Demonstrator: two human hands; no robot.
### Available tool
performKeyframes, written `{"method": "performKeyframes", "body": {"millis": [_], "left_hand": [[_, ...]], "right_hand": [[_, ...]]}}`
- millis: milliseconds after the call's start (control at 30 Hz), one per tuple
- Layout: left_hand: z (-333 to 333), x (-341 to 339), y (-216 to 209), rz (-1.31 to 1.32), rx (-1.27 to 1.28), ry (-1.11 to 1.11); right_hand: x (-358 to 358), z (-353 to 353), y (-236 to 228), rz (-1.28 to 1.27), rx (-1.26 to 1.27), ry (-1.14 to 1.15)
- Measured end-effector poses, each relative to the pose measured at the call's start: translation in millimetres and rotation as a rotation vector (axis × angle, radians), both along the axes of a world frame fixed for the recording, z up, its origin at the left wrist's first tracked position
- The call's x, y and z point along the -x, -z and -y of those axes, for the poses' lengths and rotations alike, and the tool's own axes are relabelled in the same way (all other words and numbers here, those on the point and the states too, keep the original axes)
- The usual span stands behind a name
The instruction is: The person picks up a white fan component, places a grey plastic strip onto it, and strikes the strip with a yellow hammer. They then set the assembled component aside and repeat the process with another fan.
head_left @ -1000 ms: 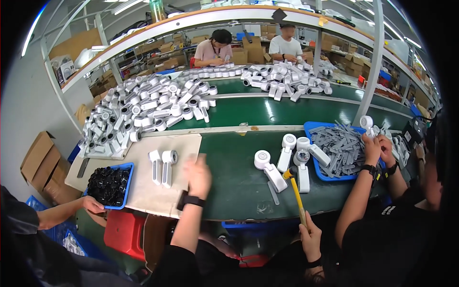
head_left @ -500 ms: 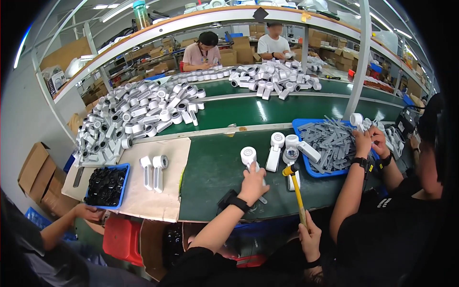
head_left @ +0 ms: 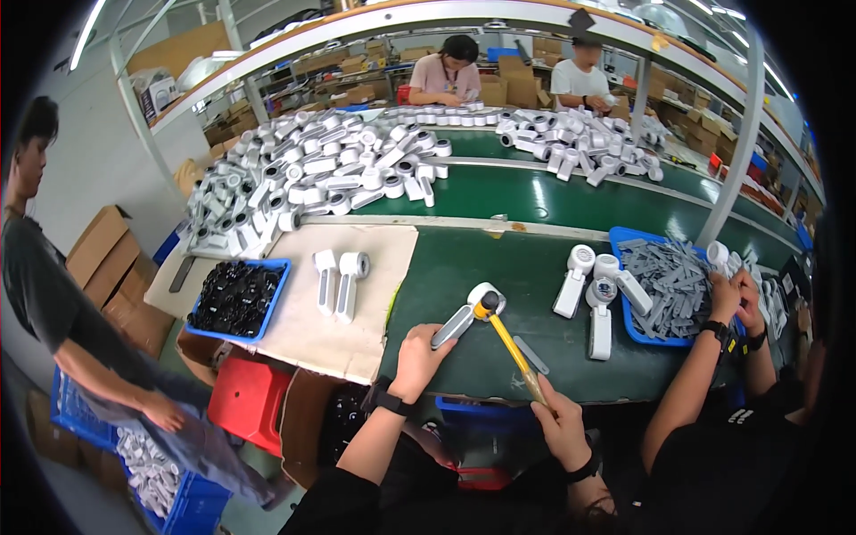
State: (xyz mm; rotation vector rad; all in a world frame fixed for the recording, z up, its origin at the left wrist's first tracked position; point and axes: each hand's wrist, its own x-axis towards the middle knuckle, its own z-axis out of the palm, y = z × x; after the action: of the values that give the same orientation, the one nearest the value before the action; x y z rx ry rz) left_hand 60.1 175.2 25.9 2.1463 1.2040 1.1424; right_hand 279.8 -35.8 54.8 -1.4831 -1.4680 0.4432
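Observation:
My left hand [head_left: 419, 361] grips the handle of a white handheld fan [head_left: 456, 325], which lies tilted on the green table with its grey-faced handle toward me. In my right hand [head_left: 563, 426] is a hammer [head_left: 515, 349] with a yellow handle. Its dark head is over the fan's round head and seems to touch it. Just right of the hammer, a loose grey strip [head_left: 532, 355] rests on the table. Farther right are several more white fans, one of them [head_left: 573, 281] lying apart from a pair that overlap.
Left, a blue tray [head_left: 287, 290] of black parts and two fans [head_left: 346, 287] sit on cardboard. Right, a co-worker's hands [head_left: 731, 299] hold a fan beside a blue tray [head_left: 617, 234] of grey strips. Fans heap behind; a person [head_left: 62, 267] stands at left.
My left hand has turned the fan so its handle points toward me. The hammer has come down to the fan's head. The view has swung left, and the person at left has drawn away from the tray.

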Motion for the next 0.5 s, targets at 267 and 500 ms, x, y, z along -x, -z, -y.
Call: {"method": "performKeyframes", "body": {"millis": [267, 500], "left_hand": [[1.8, -3.0, 3.9, 0.03, -0.017, -0.046], [0.1, -2.6, 5.2, 0.052, -0.004, -0.049]], "right_hand": [[13.1, -20.3, -14.2, 0.188, -0.118, -0.019], [16.2, -18.5, -18.1, 0.165, 0.0, -0.05]]}}
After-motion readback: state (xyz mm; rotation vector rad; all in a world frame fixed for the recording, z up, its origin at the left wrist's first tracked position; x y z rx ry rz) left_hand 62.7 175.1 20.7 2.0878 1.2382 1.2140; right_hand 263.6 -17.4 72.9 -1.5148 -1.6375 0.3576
